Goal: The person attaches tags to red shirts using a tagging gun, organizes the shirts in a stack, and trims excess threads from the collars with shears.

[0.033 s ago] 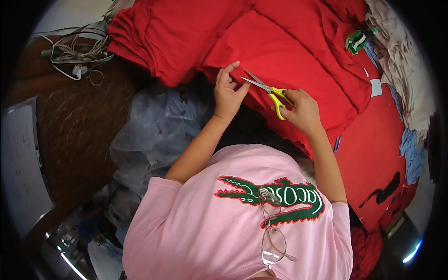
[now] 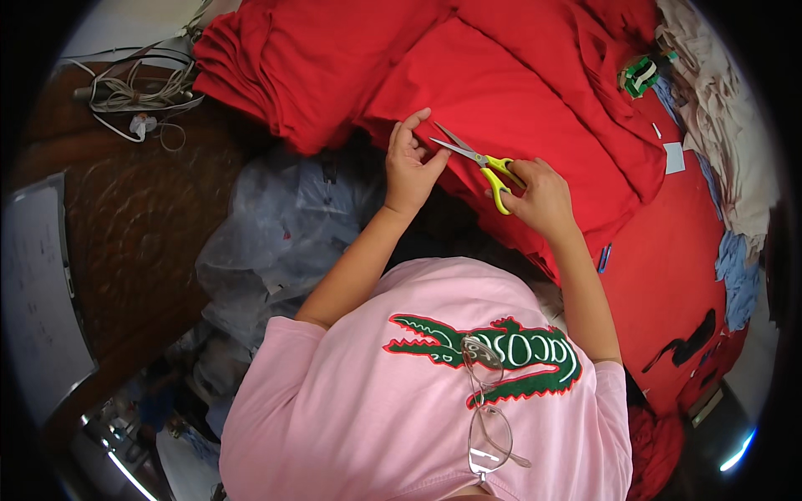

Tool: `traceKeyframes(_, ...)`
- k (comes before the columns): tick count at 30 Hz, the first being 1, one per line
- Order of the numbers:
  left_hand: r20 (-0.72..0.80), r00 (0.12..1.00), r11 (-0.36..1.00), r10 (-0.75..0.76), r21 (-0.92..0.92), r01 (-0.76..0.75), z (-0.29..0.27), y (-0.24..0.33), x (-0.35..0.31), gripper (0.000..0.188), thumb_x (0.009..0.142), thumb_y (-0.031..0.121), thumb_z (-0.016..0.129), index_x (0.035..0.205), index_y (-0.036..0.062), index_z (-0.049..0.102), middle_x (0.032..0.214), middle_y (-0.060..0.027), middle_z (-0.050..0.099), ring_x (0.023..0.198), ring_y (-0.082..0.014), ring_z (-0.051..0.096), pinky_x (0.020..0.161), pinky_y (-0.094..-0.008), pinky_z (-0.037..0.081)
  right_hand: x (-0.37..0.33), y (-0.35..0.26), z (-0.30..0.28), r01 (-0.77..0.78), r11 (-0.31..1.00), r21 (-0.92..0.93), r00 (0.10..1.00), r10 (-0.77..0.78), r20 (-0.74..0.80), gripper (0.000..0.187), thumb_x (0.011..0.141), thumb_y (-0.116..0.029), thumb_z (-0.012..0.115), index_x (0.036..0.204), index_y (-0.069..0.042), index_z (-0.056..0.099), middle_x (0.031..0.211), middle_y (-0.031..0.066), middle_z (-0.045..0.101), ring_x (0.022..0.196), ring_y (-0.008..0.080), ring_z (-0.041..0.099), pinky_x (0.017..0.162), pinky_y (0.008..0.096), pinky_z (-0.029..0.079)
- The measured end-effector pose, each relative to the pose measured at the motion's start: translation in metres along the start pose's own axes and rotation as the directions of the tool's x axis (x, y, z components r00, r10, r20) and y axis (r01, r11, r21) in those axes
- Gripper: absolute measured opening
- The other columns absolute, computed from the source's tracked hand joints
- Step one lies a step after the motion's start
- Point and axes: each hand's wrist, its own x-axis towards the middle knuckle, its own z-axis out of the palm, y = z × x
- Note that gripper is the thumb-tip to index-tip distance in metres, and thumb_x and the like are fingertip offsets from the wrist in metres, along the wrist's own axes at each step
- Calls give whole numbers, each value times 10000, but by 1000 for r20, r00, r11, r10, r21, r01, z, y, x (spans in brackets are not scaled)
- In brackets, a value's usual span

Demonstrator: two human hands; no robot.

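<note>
My right hand [image 2: 546,202] grips a pair of scissors [image 2: 482,159] by the yellow-green handles. The slim metal blades stand a little apart and point up and left. Close to the blade tips is my left hand [image 2: 409,177], its thumb and index finger apart and the other fingers partly curled. I can make out nothing held in it. Both hands are over the near edge of a large layered pile of red fabric [image 2: 526,108], whose folds spread across the table.
On the right lie a green-and-white roll [image 2: 639,77], a white paper square [image 2: 673,158], a blue clip-like item [image 2: 604,259] and beige cloth [image 2: 727,117]. Clear plastic bags [image 2: 276,225] bulge at my left, beside a carved wooden surface [image 2: 142,225] with coiled cables [image 2: 142,96].
</note>
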Motion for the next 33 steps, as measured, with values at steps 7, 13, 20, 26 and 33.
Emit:
traceKeyframes(7, 22, 1000, 1000, -11, 5, 11, -2, 6, -3, 840, 808, -216, 715, 1548, 36, 409, 1369, -84, 507, 1113, -129, 647, 900, -239, 590, 11, -1, 10, 42, 999, 24, 998, -44, 44, 412, 758, -395, 841, 774, -51, 616, 723, 103, 619, 780, 317, 610, 665, 481, 494)
traceKeyframes(13, 64, 997, 999, -51, 4, 50, -7, 0, 0, 905, 813, -213, 721, 1591, 45, 338, 1391, -145, 571, 1138, -144, 654, 870, -229, 586, 13, -5, 10, -54, 996, 64, 992, 46, 116, 424, 785, -423, 839, 782, -39, 658, 719, 129, 626, 735, 338, 631, 651, 482, 488)
traceKeyframes(20, -4, 1000, 1000, 26, -11, -27, -9, -10, 4, 779, 867, -175, 716, 1554, 13, 401, 1359, -92, 539, 1153, -139, 638, 909, -240, 573, 6, 2, 18, -166, 977, 137, 974, 141, 177, 386, 814, -398, 822, 878, -28, 736, 736, 174, 643, 710, 361, 650, 649, 480, 484)
traceKeyframes(26, -66, 998, 997, -23, -68, 18, -12, -2, 10, 749, 870, -184, 683, 1547, 12, 428, 1348, -58, 511, 1130, -121, 621, 951, -245, 549, 11, -7, 14, -125, 981, 150, 985, 105, 136, 424, 792, -416, 850, 807, -22, 693, 697, 160, 613, 689, 348, 625, 640, 475, 475)
traceKeyframes(33, -13, 999, 990, -47, -132, 45, -15, 3, 10, 863, 839, -207, 686, 1597, 54, 367, 1388, -65, 522, 1015, -81, 589, 869, -219, 555, 26, -15, 16, 21, 985, 171, 999, -26, 28, 550, 773, -417, 888, 720, 12, 549, 644, 146, 519, 650, 334, 533, 617, 472, 411)
